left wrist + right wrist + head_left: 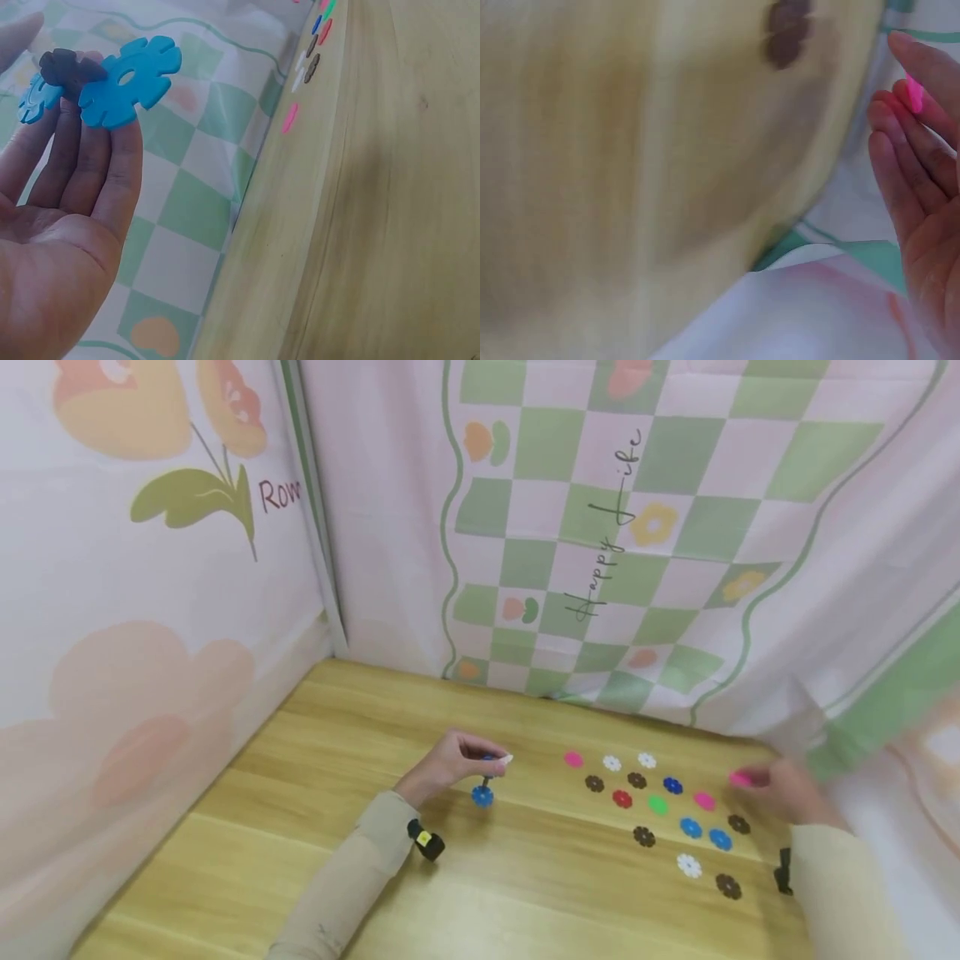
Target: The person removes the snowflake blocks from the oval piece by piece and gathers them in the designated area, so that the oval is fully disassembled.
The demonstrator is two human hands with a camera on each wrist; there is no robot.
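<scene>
My left hand [453,764] pinches a small assembly of joined notched discs above the wooden table. In the left wrist view, a blue disc [133,82] and a second blue disc [36,100] flank a dark brown disc [69,69], partly behind the fingers. A white tip [507,760] shows at the fingertips in the head view. Toward the table's right end, my right hand [795,789] holds a pink disc [914,94] between thumb and fingers, slightly blurred in the head view. Nearest to it on the table are another pink disc [704,802] and a brown disc [738,824].
Several loose discs lie flat between the hands, including a red disc [622,798], a green disc [657,805] and a white disc [688,866]. Behind the wooden table [360,718] hangs a checkered curtain [540,568]. A printed cloth wall [150,610] bounds the left side.
</scene>
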